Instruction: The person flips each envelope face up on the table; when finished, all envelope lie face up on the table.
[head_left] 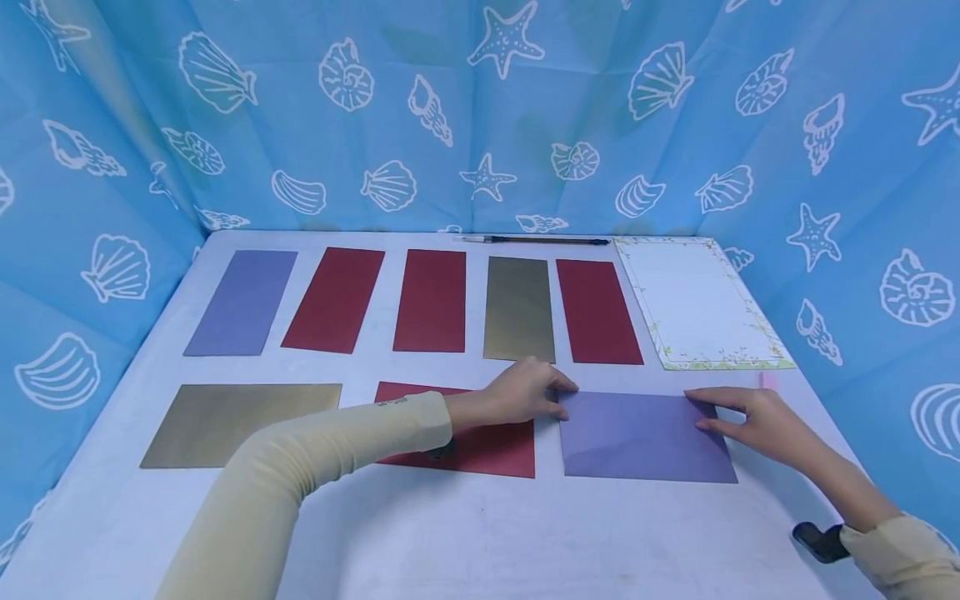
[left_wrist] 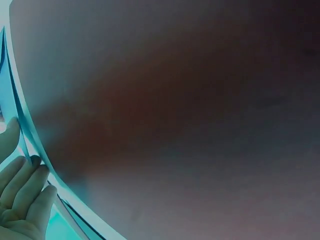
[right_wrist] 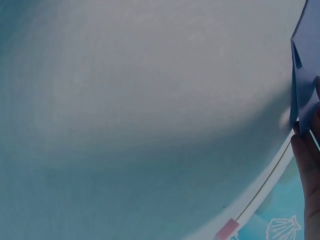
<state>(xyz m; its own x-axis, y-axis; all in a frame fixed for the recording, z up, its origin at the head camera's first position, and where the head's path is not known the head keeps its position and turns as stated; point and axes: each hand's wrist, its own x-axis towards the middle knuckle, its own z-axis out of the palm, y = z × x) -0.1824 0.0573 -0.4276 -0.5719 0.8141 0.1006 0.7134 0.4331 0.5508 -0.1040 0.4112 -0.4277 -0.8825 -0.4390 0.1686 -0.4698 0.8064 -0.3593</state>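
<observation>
A flat purple envelope (head_left: 645, 437) lies crosswise at the front right of the white table, under both hands. At its upper left corner, the left hand (head_left: 521, 392) pinches the edge with thumb and fingertips, the forearm passing over a red envelope (head_left: 480, 454). The right hand (head_left: 765, 417) grips the opposite end, index finger along the upper corner and thumb lower on the edge. Up close in the right wrist view, the purple envelope (right_wrist: 306, 55) shows a gap between its layers beside the fingers. Most of the left wrist view is a dark blur, with the left hand (left_wrist: 25, 200) at its side.
Behind stands a row of upright-laid envelopes: purple (head_left: 242, 304), red (head_left: 333, 300), red (head_left: 430, 300), gold (head_left: 519, 308) and red (head_left: 600, 312). A gold envelope (head_left: 232, 425) lies front left. Farther back are a brush pen (head_left: 547, 240), bordered paper (head_left: 697, 300) and a pink item (head_left: 768, 381).
</observation>
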